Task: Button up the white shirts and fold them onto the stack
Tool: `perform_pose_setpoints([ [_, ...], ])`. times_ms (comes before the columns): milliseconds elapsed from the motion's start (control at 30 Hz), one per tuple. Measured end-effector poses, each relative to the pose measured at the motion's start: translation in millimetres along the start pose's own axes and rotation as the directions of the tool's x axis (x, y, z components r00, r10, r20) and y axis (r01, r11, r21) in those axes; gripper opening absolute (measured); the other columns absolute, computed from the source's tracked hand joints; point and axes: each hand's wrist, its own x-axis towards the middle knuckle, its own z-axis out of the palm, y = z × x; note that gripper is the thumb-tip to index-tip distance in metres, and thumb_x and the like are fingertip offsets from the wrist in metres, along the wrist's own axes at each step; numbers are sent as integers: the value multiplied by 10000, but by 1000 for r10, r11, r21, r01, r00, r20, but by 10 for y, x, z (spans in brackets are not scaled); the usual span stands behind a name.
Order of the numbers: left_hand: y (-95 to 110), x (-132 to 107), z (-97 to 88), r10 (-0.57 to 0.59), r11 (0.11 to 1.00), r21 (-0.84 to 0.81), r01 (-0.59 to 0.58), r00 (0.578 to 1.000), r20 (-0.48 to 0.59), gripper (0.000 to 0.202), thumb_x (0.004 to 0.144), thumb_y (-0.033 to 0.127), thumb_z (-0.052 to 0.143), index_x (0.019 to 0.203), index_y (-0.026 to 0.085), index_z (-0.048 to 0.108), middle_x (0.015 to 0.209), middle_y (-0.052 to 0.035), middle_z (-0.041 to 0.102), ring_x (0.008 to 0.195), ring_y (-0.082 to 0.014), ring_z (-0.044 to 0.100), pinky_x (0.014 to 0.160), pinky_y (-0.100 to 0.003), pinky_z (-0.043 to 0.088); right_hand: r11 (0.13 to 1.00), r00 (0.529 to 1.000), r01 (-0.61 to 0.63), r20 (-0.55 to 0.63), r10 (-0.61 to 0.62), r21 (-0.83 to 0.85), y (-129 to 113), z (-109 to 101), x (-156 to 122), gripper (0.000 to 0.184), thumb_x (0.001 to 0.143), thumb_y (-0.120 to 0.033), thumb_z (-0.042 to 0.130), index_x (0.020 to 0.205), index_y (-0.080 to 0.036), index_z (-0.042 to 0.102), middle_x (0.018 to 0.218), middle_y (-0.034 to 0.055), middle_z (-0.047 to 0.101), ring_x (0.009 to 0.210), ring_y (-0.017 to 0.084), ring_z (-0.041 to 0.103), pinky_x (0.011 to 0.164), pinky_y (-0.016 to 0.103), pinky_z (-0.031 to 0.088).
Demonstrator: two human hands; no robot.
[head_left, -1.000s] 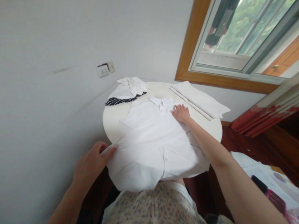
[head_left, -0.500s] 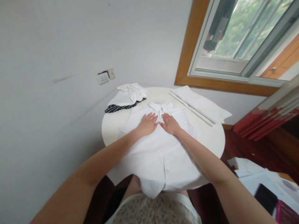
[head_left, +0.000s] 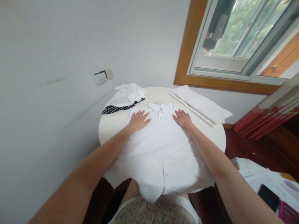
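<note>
A white button-up shirt [head_left: 154, 146] lies spread on a round white table [head_left: 106, 129], its collar toward the wall and its hem hanging over the near edge. My left hand [head_left: 138, 120] rests flat on the shirt's left shoulder area, fingers spread. On the other side of the collar, my right hand [head_left: 182, 118] lies flat near the right shoulder, fingers also apart. Both palms press on the cloth without gripping it. The shirt's sleeves are partly hidden by my arms.
At the table's back left lies a crumpled white garment [head_left: 125, 95] over a black-and-white striped cloth [head_left: 116, 109]. A folded white garment [head_left: 201, 105] sits at the back right. Papers and a dark phone [head_left: 268, 196] lie at the lower right. The wall [head_left: 70, 46] borders the table.
My hands have slid apart across the shirt, the left one toward the left shoulder and the right one toward the right shoulder. More of the shirt's front now shows between them.
</note>
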Motion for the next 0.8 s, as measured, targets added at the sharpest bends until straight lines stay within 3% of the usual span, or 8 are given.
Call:
perform_pose_setpoints([
  [200, -127, 138, -22, -38, 999, 25, 38, 999, -2, 671, 976, 601, 227, 1536, 247, 333, 1629, -117, 229, 1505, -298, 195, 1205, -510, 135, 996, 996, -83, 21, 83, 15, 6, -74, 59, 670, 987, -596, 185, 1548, -252, 307, 1615, 90, 281, 1483, 277, 246, 1167, 543, 238],
  [333, -160, 251, -14, -70, 997, 6, 70, 998, 2, 680, 966, 615, 229, 1538, 260, 327, 1633, -124, 215, 1508, -309, 176, 1197, -551, 126, 993, 992, -117, -48, 118, 26, -107, -149, 94, 561, 976, -561, 272, 1448, -326, 463, 1481, 131, 462, 1350, 334, 406, 1033, 621, 350],
  [433, -172, 313, -9, -78, 997, 0, 78, 997, -12, 674, 968, 607, 232, 1535, 258, 335, 1630, -125, 226, 1507, -310, 181, 1192, -561, 131, 983, 974, -175, -139, 181, 51, -220, -149, 123, 510, 973, -497, 298, 1378, -310, 547, 1378, 160, 527, 1279, 350, 449, 981, 622, 380],
  [633, -174, 345, 33, -84, 996, -15, 82, 992, -91, 633, 981, 560, 262, 1511, 238, 387, 1604, -128, 298, 1478, -307, 254, 1185, -543, 167, 969, 957, -220, -167, 236, 109, -249, -34, 204, 586, 963, -515, 300, 1431, -218, 489, 1451, 199, 465, 1363, 368, 376, 1058, 638, 292],
  [733, -149, 366, 13, -121, 992, 10, 125, 978, -170, 544, 1000, 436, 287, 1457, 200, 463, 1538, -138, 411, 1417, -299, 338, 1149, -493, 253, 966, 957, -233, -148, 248, 111, -173, 5, 266, 626, 963, -535, 293, 1464, -192, 445, 1526, 208, 381, 1429, 391, 288, 1085, 654, 242],
  [800, -138, 406, -29, -117, 991, 30, 127, 964, -238, 490, 993, 341, 322, 1409, 153, 503, 1437, -167, 506, 1351, -299, 392, 1098, -453, 310, 969, 955, -228, -169, 242, 98, -120, 8, 313, 595, 970, -499, 299, 1454, -191, 456, 1518, 198, 399, 1434, 383, 285, 1092, 653, 231],
])
